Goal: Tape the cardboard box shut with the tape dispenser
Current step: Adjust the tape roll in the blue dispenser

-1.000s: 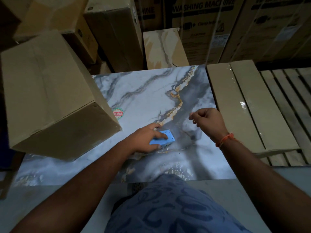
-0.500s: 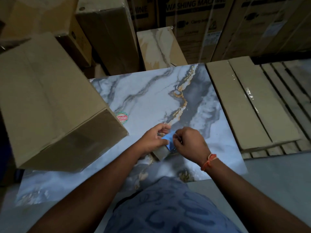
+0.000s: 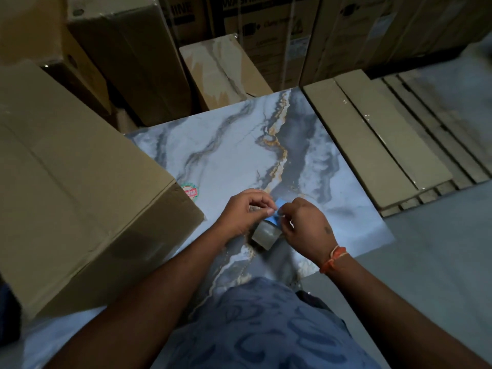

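A large plain cardboard box (image 3: 77,187) lies on its side at the left, on a marble-patterned slab (image 3: 226,155). Over the slab's near part I hold a small blue tape dispenser (image 3: 277,213) carrying a grey-brown tape roll (image 3: 265,235). My left hand (image 3: 245,211) grips the dispenser from the left, thumb and forefinger pinched at its top. My right hand (image 3: 303,225) pinches at the dispenser's blue edge from the right; whether it holds a tape end I cannot tell. Both hands are well right of the box's end face.
Flat cardboard packs (image 3: 372,145) lie stacked to the right of the slab. Tall cartons (image 3: 266,35), some printed with washing machine labels, stand along the back. A smaller marble-printed carton (image 3: 221,73) stands behind the slab. Grey floor (image 3: 439,262) shows at the right.
My left hand lifted the dispenser off the slab. My right hand came in from the right and joined it, and both now pinch at the dispenser. The view shifted slightly right.
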Demonstrator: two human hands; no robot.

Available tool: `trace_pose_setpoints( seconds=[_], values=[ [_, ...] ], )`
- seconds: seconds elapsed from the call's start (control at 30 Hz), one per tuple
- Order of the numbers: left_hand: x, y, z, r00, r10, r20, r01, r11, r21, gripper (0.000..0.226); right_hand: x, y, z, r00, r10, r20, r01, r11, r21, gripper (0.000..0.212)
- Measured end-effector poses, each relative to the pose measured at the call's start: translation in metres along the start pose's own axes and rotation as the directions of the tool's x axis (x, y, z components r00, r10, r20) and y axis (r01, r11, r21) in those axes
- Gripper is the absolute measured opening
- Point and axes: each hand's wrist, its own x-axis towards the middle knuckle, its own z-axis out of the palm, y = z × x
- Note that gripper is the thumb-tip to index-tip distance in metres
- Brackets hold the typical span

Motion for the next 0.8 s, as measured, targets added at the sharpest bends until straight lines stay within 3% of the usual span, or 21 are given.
trace_pose_setpoints(
  seconds=[0.1,0.23,0.37,0.53,0.67,0.8],
  values=[
    [0.006,0.002,0.001,1.0,0.021,0.003,-0.021,1.0,0.002,0.005,-0.006,-0.003,0.005,0.989,0.101,-0.106,-0.097,0.995,0.039,0.035],
    [0.014,0.007,0.001,0.999,-0.044,-0.017,0.044,0.999,-0.018,0.012,-0.013,-0.004,0.005,0.914,0.323,-0.246,-0.238,0.917,0.32,0.056],
    [0.019,0.009,0.0,0.998,-0.067,0.003,0.067,0.997,-0.031,0.011,-0.014,-0.008,0.006,0.852,0.478,-0.213,-0.301,0.78,0.548,0.046],
    [0.02,0.011,0.002,0.994,-0.112,0.008,0.112,0.993,-0.022,0.011,-0.012,-0.009,0.009,0.784,0.588,-0.201,-0.321,0.66,0.679,0.033],
    [0.021,0.01,0.001,0.972,-0.217,-0.09,0.213,0.976,-0.05,0.013,-0.013,-0.009,0.009,0.777,0.62,-0.11,-0.31,0.529,0.789,0.029],
    [0.02,0.01,-0.001,0.964,-0.251,-0.088,0.244,0.966,-0.082,0.017,-0.013,-0.005,0.013,0.784,0.617,-0.062,-0.327,0.496,0.805,0.029]
  ],
)
